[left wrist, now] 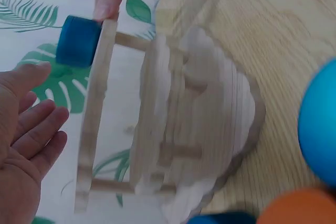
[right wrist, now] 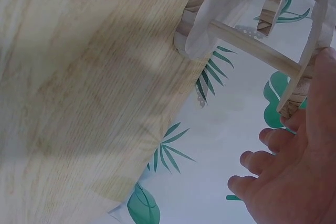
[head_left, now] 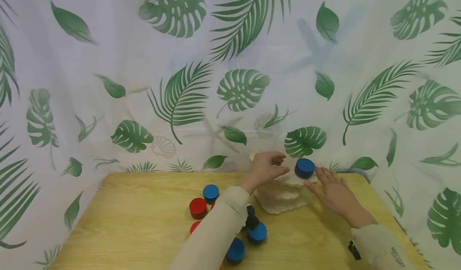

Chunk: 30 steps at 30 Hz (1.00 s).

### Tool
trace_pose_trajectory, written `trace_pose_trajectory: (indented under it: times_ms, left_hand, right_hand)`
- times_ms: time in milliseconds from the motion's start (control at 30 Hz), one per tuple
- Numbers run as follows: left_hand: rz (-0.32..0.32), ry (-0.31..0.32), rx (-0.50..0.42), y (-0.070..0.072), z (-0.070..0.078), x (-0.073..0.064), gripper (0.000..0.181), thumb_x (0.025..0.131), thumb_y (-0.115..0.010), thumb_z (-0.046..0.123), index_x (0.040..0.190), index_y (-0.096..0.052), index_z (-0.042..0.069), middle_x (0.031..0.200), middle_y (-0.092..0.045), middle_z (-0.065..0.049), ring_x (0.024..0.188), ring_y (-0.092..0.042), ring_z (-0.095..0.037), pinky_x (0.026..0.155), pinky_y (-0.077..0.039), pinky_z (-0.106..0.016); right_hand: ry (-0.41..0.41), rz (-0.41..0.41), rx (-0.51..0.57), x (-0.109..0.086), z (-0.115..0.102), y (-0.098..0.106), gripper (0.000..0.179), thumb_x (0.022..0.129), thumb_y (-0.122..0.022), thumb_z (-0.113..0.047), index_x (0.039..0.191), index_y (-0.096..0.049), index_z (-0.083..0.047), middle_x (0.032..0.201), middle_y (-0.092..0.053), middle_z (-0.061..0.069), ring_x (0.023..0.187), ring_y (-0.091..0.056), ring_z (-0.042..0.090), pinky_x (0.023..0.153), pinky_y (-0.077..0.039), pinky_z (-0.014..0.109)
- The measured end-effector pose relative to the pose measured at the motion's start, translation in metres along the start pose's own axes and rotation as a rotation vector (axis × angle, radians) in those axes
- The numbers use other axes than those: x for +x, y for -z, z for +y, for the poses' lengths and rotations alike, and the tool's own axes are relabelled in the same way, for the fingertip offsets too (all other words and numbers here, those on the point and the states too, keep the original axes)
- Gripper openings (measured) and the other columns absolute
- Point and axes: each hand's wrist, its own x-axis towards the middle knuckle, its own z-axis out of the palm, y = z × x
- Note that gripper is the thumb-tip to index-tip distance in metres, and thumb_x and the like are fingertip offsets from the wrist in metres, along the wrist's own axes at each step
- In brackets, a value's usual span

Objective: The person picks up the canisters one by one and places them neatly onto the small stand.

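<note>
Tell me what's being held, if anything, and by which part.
The left hand is empty. The right hand touches the wooden top shelf at one end; whether it grips there can't be told.

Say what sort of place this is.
Probably an indoor tabletop workspace: a wood-grain table, a leaf-print sheet behind it, and a tiered wooden stand holding a blue cylinder.

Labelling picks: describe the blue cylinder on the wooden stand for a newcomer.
Toward the far edge of the wooden table, right of centre, is a tiered wooden stand. On its top tier, between left hand and right hand, sits the blue cylinder. Unlike other blue cylinders, down on the table, this one is raised.
</note>
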Motion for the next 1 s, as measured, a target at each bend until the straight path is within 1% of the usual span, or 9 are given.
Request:
trace_pose_trajectory:
  times_ms: [67,133,267,400,533,633,733,867,1000]
  left_hand:
    - [0.012,-0.001,-0.028,0.008,-0.003,-0.007,0.042,0.098,-0.076,0.023,0.137,-0.069,0.008,0.133,-0.073,-0.013,0.119,-0.072,-0.026,0.09,-0.057,-0.019]
    - [0.019,-0.012,-0.029,0.016,-0.007,-0.014,0.041,0.099,-0.076,0.023,0.137,-0.069,0.009,0.13,-0.073,-0.013,0.116,-0.072,-0.025,0.09,-0.056,-0.02]
    - [0.036,-0.061,-0.051,0.032,-0.015,-0.029,0.039,0.099,-0.075,0.02,0.135,-0.069,0.006,0.127,-0.074,-0.016,0.114,-0.071,-0.029,0.093,-0.056,-0.023]
    - [0.052,-0.064,-0.123,0.05,-0.021,-0.046,0.042,0.097,-0.076,0.018,0.135,-0.069,0.002,0.125,-0.074,-0.02,0.114,-0.071,-0.033,0.095,-0.058,-0.03]
    - [0.07,-0.033,-0.162,0.07,-0.028,-0.062,0.045,0.095,-0.078,0.021,0.135,-0.07,0.003,0.125,-0.075,-0.019,0.115,-0.072,-0.033,0.1,-0.059,-0.041]
    - [0.08,0.001,-0.156,0.085,-0.037,-0.075,0.046,0.094,-0.08,0.024,0.136,-0.071,0.01,0.127,-0.076,-0.013,0.119,-0.072,-0.031,0.105,-0.057,-0.047]
    - [0.09,0.04,-0.136,0.1,-0.047,-0.092,0.046,0.094,-0.081,0.027,0.137,-0.071,0.017,0.13,-0.075,-0.007,0.122,-0.07,-0.027,0.108,-0.056,-0.048]
    - [0.126,0.093,-0.104,0.117,-0.063,-0.116,0.046,0.094,-0.081,0.03,0.137,-0.071,0.019,0.134,-0.073,-0.004,0.125,-0.069,-0.026,0.11,-0.054,-0.052]
    - [0.156,0.14,-0.08,0.128,-0.081,-0.138,0.047,0.093,-0.081,0.033,0.136,-0.071,0.018,0.133,-0.074,-0.006,0.124,-0.069,-0.029,0.111,-0.052,-0.055]
  right_hand:
    - [0.002,0.002,-0.004,0.0,0.0,-0.001,0.088,0.109,-0.042,-0.06,0.163,-0.024,0.007,0.165,-0.025,0.041,0.15,-0.019,0.067,0.115,-0.018,0.083]
    - [0.004,0.003,-0.007,0.0,0.001,-0.002,0.088,0.109,-0.042,-0.06,0.163,-0.024,0.008,0.165,-0.025,0.04,0.15,-0.019,0.066,0.115,-0.018,0.083]
    - [0.008,0.001,-0.006,-0.001,0.002,-0.003,0.088,0.109,-0.043,-0.059,0.163,-0.024,0.008,0.165,-0.024,0.04,0.15,-0.019,0.066,0.115,-0.018,0.083]
    - [0.015,0.003,-0.025,0.0,0.004,-0.002,0.088,0.109,-0.042,-0.059,0.162,-0.025,0.01,0.164,-0.024,0.041,0.149,-0.02,0.067,0.115,-0.019,0.083]
    - [0.022,0.013,-0.064,0.0,0.006,0.002,0.088,0.11,-0.041,-0.059,0.161,-0.027,0.011,0.164,-0.025,0.042,0.148,-0.022,0.067,0.114,-0.021,0.082]
    - [0.026,0.01,-0.071,0.0,0.006,0.004,0.088,0.109,-0.042,-0.059,0.161,-0.028,0.011,0.163,-0.025,0.042,0.147,-0.022,0.068,0.114,-0.021,0.083]
    - [0.025,0.003,-0.083,0.0,0.005,0.004,0.088,0.109,-0.042,-0.06,0.16,-0.029,0.012,0.163,-0.026,0.043,0.147,-0.021,0.069,0.114,-0.021,0.083]
    - [0.026,0.006,-0.1,0.0,0.003,0.002,0.088,0.109,-0.042,-0.06,0.16,-0.03,0.012,0.162,-0.026,0.042,0.147,-0.022,0.069,0.113,-0.022,0.083]
    - [0.032,0.01,-0.107,0.002,0.001,0.001,0.088,0.109,-0.042,-0.06,0.159,-0.031,0.012,0.162,-0.027,0.042,0.146,-0.022,0.069,0.112,-0.021,0.083]
